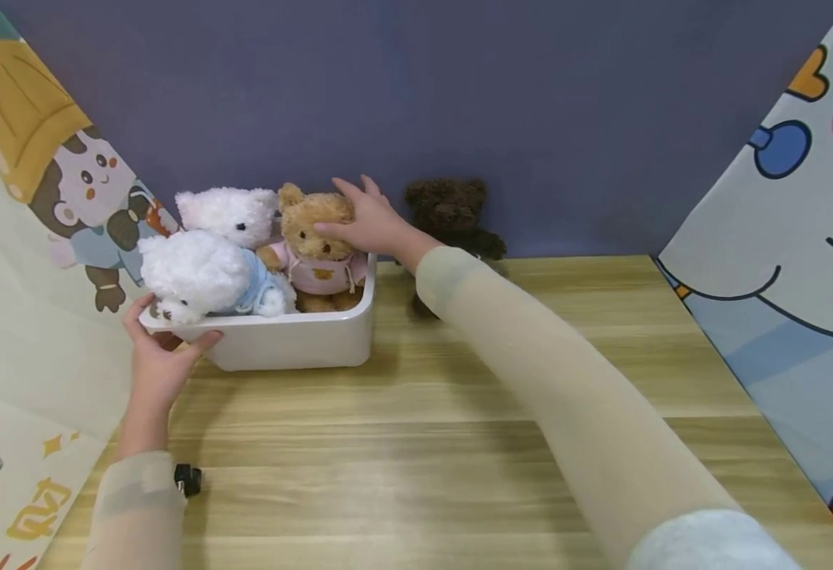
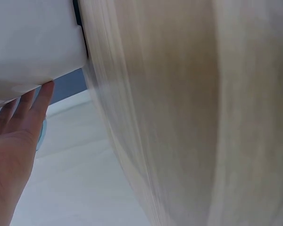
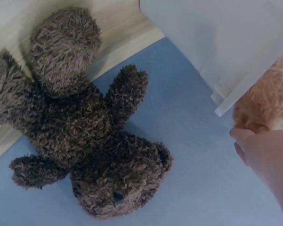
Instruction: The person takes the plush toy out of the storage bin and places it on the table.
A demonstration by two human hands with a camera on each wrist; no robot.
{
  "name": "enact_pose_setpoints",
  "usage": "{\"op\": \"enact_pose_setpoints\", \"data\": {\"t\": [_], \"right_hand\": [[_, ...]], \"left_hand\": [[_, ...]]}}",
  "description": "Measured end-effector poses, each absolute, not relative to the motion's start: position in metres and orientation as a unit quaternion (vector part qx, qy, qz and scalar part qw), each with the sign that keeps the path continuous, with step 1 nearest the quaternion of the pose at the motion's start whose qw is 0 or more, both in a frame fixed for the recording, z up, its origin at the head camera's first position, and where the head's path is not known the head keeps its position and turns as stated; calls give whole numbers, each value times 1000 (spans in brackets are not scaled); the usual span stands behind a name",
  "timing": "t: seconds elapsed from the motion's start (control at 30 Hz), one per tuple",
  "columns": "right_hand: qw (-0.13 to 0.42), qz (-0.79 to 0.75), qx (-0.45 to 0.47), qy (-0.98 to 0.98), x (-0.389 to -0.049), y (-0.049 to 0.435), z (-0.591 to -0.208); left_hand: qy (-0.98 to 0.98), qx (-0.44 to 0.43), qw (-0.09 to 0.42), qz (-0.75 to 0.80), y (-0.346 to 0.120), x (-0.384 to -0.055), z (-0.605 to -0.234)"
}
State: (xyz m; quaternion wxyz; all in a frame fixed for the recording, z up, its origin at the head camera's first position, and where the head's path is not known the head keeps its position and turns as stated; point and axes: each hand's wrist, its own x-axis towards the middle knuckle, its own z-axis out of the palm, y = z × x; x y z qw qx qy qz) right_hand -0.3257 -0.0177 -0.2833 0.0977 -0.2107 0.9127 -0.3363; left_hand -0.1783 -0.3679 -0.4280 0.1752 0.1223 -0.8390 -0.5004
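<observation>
My left hand [image 1: 160, 360] grips the front left corner of a white bin [image 1: 302, 342], thumb on its front wall and fingers along its left side. In the left wrist view those fingers [image 2: 40, 103] lie against the bin wall. Inside the bin, a white plush dog [image 1: 199, 269] in blue leans over the front rim. Behind it is a white plush toy with pink ears [image 1: 227, 214]. A tan teddy bear [image 1: 317, 226] in a pink hoodie sits upright at the bin's right end. My right hand [image 1: 377, 226] touches its head, fingers spread and thumb across the face.
A dark brown teddy bear [image 3: 75, 122] sits right of the bin on the wooden table [image 1: 388, 459], against the blue-grey back panel [image 1: 566, 119]. My right forearm partly hides it in the head view. Printed cartoon panels [image 1: 766, 261] stand at both sides.
</observation>
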Motion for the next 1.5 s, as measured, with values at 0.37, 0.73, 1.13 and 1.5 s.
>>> {"op": "enact_pose_setpoints", "data": {"t": [0.37, 0.73, 1.13, 1.5], "right_hand": [[58, -320, -241, 914, -324, -35, -291], [67, -310, -328, 890, -319, -38, -298], [96, -323, -306, 890, -315, -40, -307], [81, -290, -290, 908, -307, -47, -300]], "left_hand": [[-839, 119, 163, -506, -370, -182, -427], [-834, 113, 166, -514, -373, -186, -430], [-840, 118, 162, -505, -377, -187, -434], [-839, 125, 154, -507, -372, -182, -429]]}}
